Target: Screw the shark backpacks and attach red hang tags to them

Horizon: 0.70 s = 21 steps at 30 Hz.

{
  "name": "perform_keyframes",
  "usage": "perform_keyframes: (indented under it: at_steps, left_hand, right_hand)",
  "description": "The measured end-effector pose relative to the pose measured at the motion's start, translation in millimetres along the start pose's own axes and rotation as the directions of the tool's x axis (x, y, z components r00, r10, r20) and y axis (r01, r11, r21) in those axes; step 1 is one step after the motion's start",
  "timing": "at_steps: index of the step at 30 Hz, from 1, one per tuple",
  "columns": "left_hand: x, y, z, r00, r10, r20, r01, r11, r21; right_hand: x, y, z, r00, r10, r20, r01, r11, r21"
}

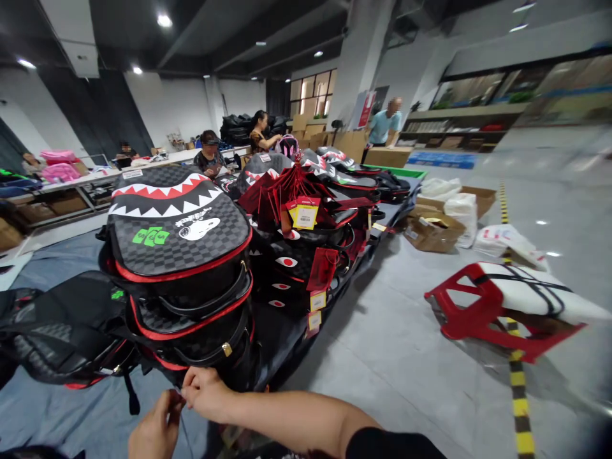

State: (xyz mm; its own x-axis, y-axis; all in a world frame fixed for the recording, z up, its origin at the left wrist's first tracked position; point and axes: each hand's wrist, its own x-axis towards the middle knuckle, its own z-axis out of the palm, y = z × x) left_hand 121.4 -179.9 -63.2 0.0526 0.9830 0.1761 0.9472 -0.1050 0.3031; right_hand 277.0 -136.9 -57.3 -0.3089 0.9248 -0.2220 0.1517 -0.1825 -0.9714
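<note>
Head view: left hand (155, 427) and right hand (206, 392) meet beside stacked backpacks (186, 280), grip impossible to tell; contents hidden, green dollar-sign patches (150, 236) legible.

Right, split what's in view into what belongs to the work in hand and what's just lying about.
Work in hand, apparently:
Left hand and right hand, fingers together; anything pinched is too small to tell
Stacked backpacks, beside the hands
Tags, likely

Lying about, on the floor:
Red stool, tipped over
Open carton
White bags
</note>
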Motion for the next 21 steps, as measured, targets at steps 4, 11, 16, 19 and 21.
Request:
perform_keyframes:
  at_steps: [4, 11, 16, 19, 21]
  left_hand:
    - [-13.0, 3.9, -1.1, 0.999, -0.006, -0.034, 0.002, 0.993, -0.121]
    - [-20.3, 21.8, -13.9, 0.996, -0.049, -0.076, 0.066, 0.967, 0.247]
    - [-24.8, 34.8, -19.9, 0.992, -0.114, -0.057, 0.123, 0.973, 0.193]
    - [-25.8, 35.3, -21.2, 0.995, -0.099, -0.021, 0.101, 0.976, 0.191]
    - [-25.6, 36.3, -20.2, 0.992, -0.118, -0.053, 0.128, 0.953, 0.276]
  right_hand:
    - [-2.8, -6.2, -12.9, 0.993, 0.034, 0.117, -0.031, 0.999, -0.027]
    - [5.9, -18.1, -0.7, 0.912, 0.338, 0.235, -0.366, 0.926, 0.090]
    - [9.0, -14.1, 0.9, 0.866, 0.387, 0.316, -0.431, 0.899, 0.078]
    - [9.4, -13.1, -1.2, 0.864, 0.377, 0.333, -0.417, 0.907, 0.057]
    - [11.5, -16.3, 1.4, 0.849, 0.404, 0.340, -0.449, 0.891, 0.061]
